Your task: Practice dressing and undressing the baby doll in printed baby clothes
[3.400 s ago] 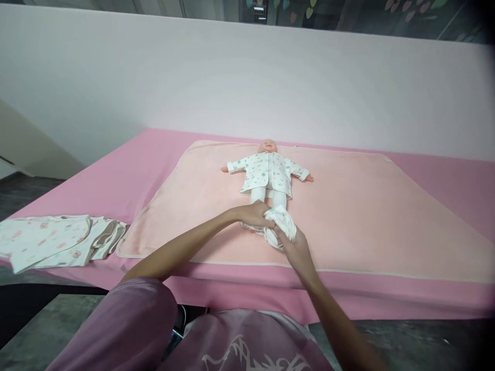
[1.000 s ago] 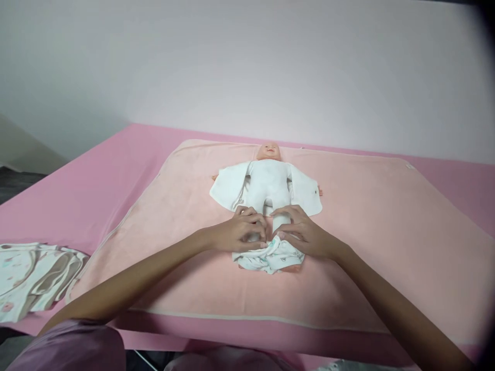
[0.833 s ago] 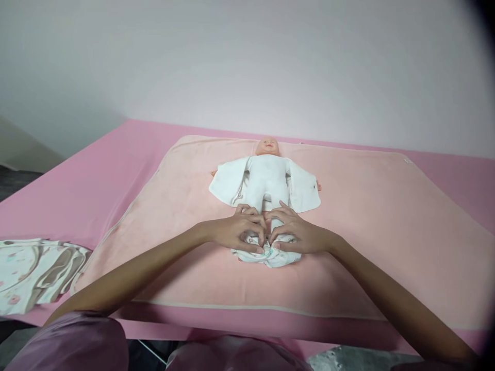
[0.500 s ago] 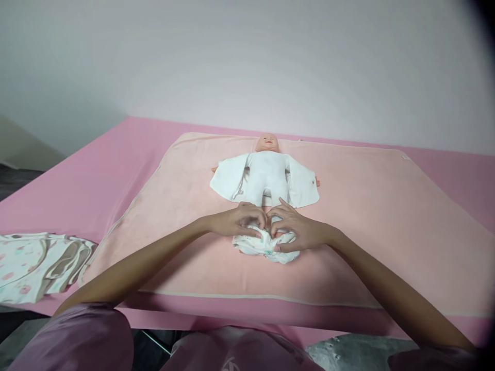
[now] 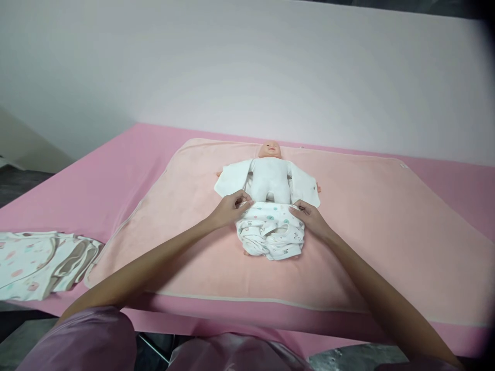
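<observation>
Pants (image 5: 270, 229) are bunched at 6 o'clock from your doll (image 5: 270, 175). Left hand (image 5: 231, 206) at 10, right hand (image 5: 311, 215) at 2, fingers (image 5: 240, 196) looking pinched on the waistband (image 5: 268, 207): tug evenly.

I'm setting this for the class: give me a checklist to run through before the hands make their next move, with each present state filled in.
1. Left hand pinching the upper edge of the small white cloth trousers with pastel print: ok.
2. Right hand pinching the edge's other end: ok.
3. Bald, white-bodied doll face up on the peach cloth blanket: ok.
4. Trousers smoothed flat: not ok, bunched.
5. Doll's feet both through the leg openings: cannot tell, fabric hides them.
</observation>
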